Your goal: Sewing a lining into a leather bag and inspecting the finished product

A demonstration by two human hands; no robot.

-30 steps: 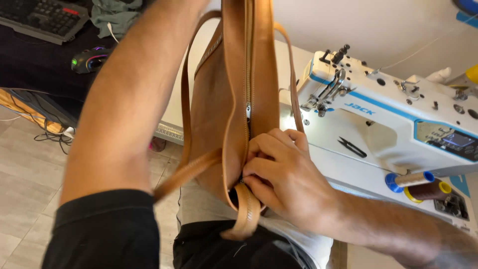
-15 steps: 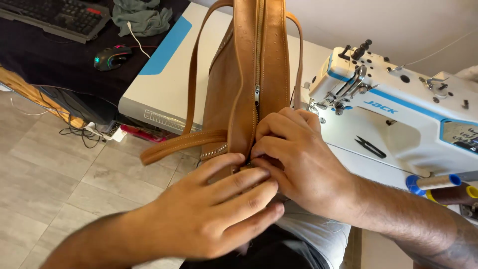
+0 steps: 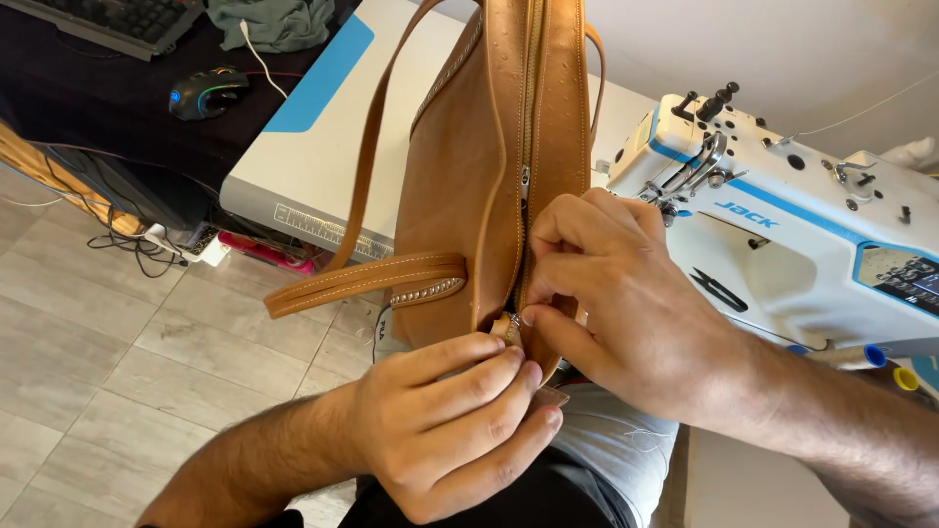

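Tan leather bag (image 3: pixel 460 186) held upright over lap, zipper (image 3: pixel 525 196) edge facing up. Left hand (image 3: pixel 445 430) curled, fingers pressed together, clamping bag's near end. Right hand (image 3: pixel 626 293) palm down, thumb and forefinger pinching zipper pull just beyond left fingertips. Probably soft, floppy, fairly light; best gripped at stiffer zipper seam.

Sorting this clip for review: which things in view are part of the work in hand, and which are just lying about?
In hand:
- tan leather bag
- its zipper, pinched near the lower end
- left hand, gripping the bag's end
- right hand, at the zipper

Lying about:
- sewing machine
- computer mouse
- keyboard
- green cloth
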